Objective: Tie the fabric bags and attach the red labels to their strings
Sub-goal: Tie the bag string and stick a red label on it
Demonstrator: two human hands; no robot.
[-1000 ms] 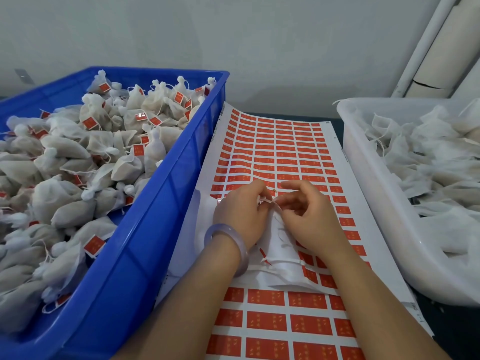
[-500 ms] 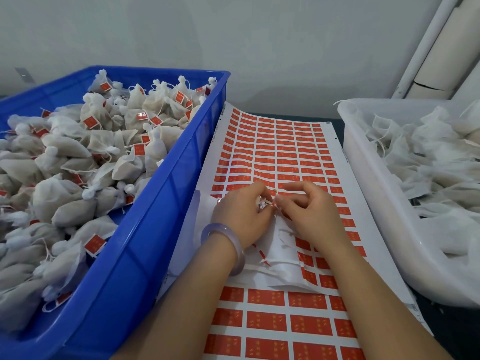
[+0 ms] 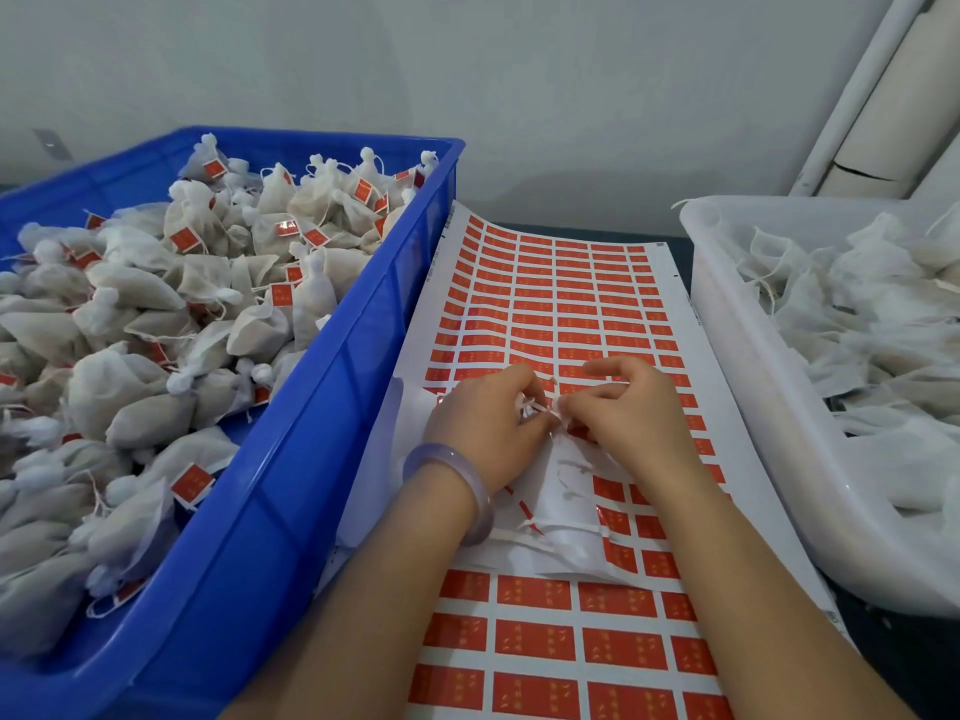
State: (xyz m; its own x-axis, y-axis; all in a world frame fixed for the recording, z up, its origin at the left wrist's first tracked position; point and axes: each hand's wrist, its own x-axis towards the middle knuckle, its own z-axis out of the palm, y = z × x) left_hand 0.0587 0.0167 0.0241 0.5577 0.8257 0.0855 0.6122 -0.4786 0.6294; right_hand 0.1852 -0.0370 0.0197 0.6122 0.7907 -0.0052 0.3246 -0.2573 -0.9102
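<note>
Both pinching string (image 3: 535, 407) above red label sheet (image 3: 561, 304): left hand (image 3: 488, 428), right hand (image 3: 628, 413), fingertips nearly touching.

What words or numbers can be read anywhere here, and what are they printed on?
Nothing here is readable.
The red labels on the sheet: gold marks, too blurred.
The sheet's margins: tiny dark print, too small.
The tags on the tied bags in the blue crate: marks too blurred.

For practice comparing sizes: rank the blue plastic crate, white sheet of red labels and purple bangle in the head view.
1. Blue plastic crate
2. White sheet of red labels (close; both run off frame)
3. Purple bangle
</note>
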